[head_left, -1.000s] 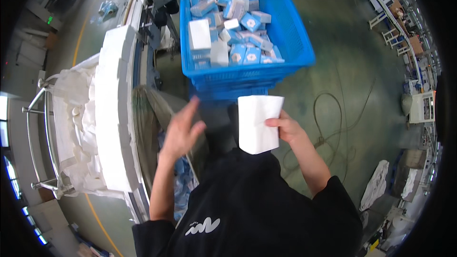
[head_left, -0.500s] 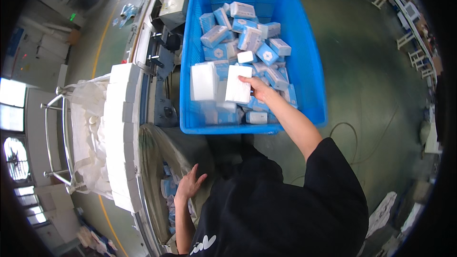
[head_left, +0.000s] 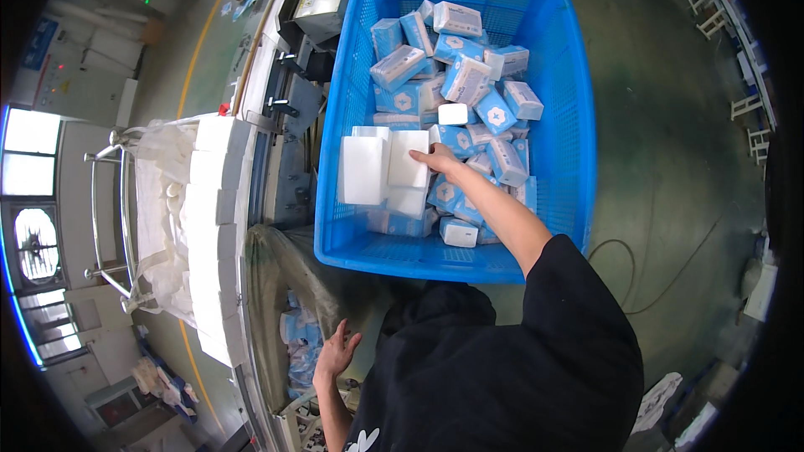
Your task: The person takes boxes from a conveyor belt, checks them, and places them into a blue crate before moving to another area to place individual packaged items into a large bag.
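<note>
A big blue plastic crate (head_left: 569, 125) stands on the floor in front of me, holding several blue-and-white tissue packs (head_left: 465, 75). My right hand (head_left: 437, 157) reaches into it and rests on a white tissue stack (head_left: 409, 161), fingers on its right edge. A second white stack (head_left: 363, 169) lies just to its left. My left hand (head_left: 335, 356) hangs low by my side with fingers spread, holding nothing, near a clear bag of blue packs (head_left: 297, 339).
A conveyor line with white tissue logs (head_left: 213, 226) runs down the left, with a metal machine head (head_left: 314, 4) at its far end. A white sack on a metal frame (head_left: 155, 218) stands further left. A cable (head_left: 670, 276) lies on the green floor at right.
My right hand carried the white stack forward and down into the crate, next to the other white stack. My left hand dropped from chest height to my side.
</note>
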The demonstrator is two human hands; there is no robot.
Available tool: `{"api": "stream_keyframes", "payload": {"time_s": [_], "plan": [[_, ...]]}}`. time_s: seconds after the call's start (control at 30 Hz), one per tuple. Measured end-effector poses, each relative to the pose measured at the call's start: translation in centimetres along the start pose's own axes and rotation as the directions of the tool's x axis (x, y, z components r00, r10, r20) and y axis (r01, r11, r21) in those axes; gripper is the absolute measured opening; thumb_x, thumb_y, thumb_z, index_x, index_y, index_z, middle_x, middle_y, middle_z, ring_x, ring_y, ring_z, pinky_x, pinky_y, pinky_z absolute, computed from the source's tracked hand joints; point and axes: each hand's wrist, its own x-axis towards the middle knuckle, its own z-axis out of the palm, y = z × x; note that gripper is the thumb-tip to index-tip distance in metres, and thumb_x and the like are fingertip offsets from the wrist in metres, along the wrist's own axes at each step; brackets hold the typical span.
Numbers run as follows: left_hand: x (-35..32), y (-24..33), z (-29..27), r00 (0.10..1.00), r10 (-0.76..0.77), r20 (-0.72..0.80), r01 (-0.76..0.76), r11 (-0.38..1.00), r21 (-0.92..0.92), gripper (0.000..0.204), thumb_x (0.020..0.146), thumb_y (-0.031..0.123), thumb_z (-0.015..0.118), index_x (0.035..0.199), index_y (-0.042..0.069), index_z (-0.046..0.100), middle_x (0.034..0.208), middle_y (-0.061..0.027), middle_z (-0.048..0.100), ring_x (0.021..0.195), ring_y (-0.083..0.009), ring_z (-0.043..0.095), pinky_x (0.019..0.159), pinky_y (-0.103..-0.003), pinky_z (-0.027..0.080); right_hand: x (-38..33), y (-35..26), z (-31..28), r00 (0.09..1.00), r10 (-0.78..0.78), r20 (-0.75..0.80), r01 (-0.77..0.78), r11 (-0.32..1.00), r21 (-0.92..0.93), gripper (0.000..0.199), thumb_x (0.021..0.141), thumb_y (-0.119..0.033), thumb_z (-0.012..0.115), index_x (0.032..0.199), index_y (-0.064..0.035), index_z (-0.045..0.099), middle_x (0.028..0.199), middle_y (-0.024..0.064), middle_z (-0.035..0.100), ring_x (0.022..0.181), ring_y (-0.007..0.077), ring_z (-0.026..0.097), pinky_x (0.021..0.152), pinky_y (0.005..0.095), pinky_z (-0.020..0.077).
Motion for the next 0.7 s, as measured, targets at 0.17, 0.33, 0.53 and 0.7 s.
{"api": "stream_keyframes", "payload": {"time_s": [0.17, 0.33, 0.53, 0.7], "plan": [[0.0, 0.6, -1.3, 0.997, 0.034, -0.071, -0.041, 0.995, -0.089, 0.066, 0.101, 0.041, 0.06, 0.152, 0.006, 0.038, 0.125, -0.0221, 0.068, 0.116, -0.0361, 0.067, 0.098, -0.042, 0.052, 0.1, 0.2, -7.0, 0.933, -0.246, -0.262, 0.116, 0.896, -0.428, 0.074, 0.08, -0.053, 0.079, 0.126, 0.0025, 0.061, 0.129, 0.0269, 0.061, 0.118, 0.0382, 0.062, 0.095, 0.0457, 0.0514], [-0.4, 0.5, -1.3, 0.999, -0.015, -0.045, 0.014, 1.0, -0.025, 0.067, 0.099, 0.042, 0.061, 0.15, 0.005, 0.04, 0.123, -0.0251, 0.067, 0.116, -0.0395, 0.065, 0.097, -0.044, 0.052, -2.9, 5.8, -14.8, 0.884, -0.022, -0.467, -0.358, 0.612, -0.706, 0.106, 0.071, -0.049, 0.085, 0.148, 0.0046, 0.037, 0.136, 0.0249, 0.059, 0.125, 0.0376, 0.058, 0.103, 0.0447, 0.0496], [0.7, 0.0, -1.8, 0.995, 0.088, -0.035, -0.087, 0.995, 0.047, 0.069, 0.097, 0.044, 0.063, 0.149, 0.003, 0.041, 0.123, -0.0257, 0.067, 0.116, -0.0402, 0.065, 0.097, -0.046, 0.052, -2.7, 12.0, -18.2, 0.875, 0.239, -0.421, -0.372, 0.889, -0.267, 0.107, 0.073, -0.039, 0.083, 0.158, -0.006, 0.026, 0.156, 0.0199, 0.04, 0.134, 0.0409, 0.05, 0.102, 0.0545, 0.048], [1.2, 2.9, -4.5, 0.941, 0.331, -0.067, -0.322, 0.94, 0.115, 0.066, 0.095, 0.038, 0.067, 0.146, 0.002, 0.045, 0.119, -0.0244, 0.069, 0.112, -0.04, 0.066, 0.096, -0.046, 0.052, -12.3, 4.4, -17.6, 0.942, 0.263, -0.208, -0.213, 0.948, 0.236, 0.097, 0.076, -0.026, 0.082, 0.155, -0.0085, 0.028, 0.147, 0.0178, 0.045, 0.132, 0.0354, 0.05, 0.099, 0.0599, 0.048]]}}
